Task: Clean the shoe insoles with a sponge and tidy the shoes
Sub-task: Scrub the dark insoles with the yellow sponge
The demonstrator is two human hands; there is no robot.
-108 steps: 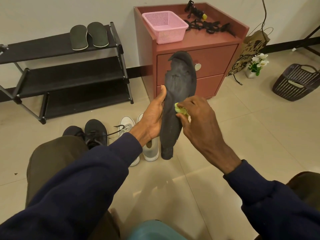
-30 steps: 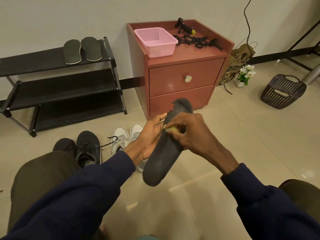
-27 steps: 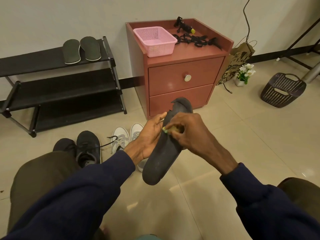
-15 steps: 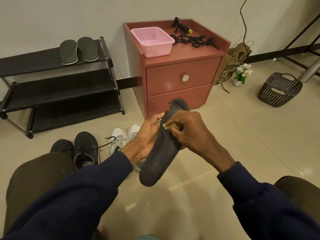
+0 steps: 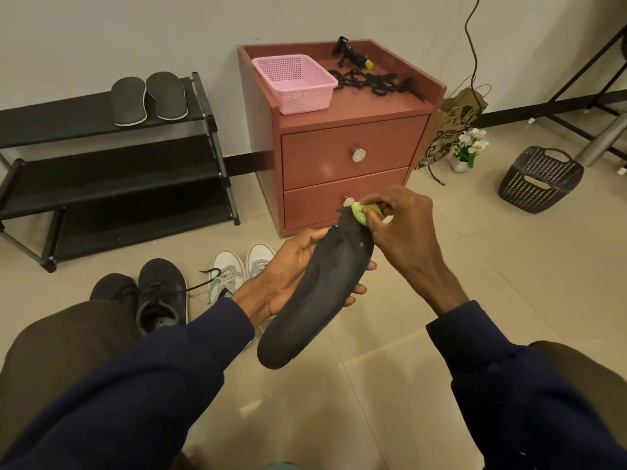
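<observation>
Left of cabinet (image 5: 349, 147): two grey insoles (image 5: 129, 101) on rack (image 5: 101, 171) top shelf; two black shoes (image 5: 159, 293), two white shoes (image 5: 230, 269) on floor (image 5: 475, 283). Before cabinet: one black insole (image 5: 319, 300), tilted over open floor, gripped by left hand (image 5: 288, 276), fingers (image 5: 359, 289) curled beneath; one green sponge (image 5: 361, 212) pinched by right hand (image 5: 403, 228) at far end. Right of cabinet: one paper bag (image 5: 454, 123), print unreadable.

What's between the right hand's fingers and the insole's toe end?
A yellow-green sponge, pinched by the right hand against the black insole; the head view shows it.

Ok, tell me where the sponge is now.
In the head view, just right of centre, the sponge is pinched in the right hand against the far tip of the black insole, in front of the red cabinet's lower drawer.
</observation>
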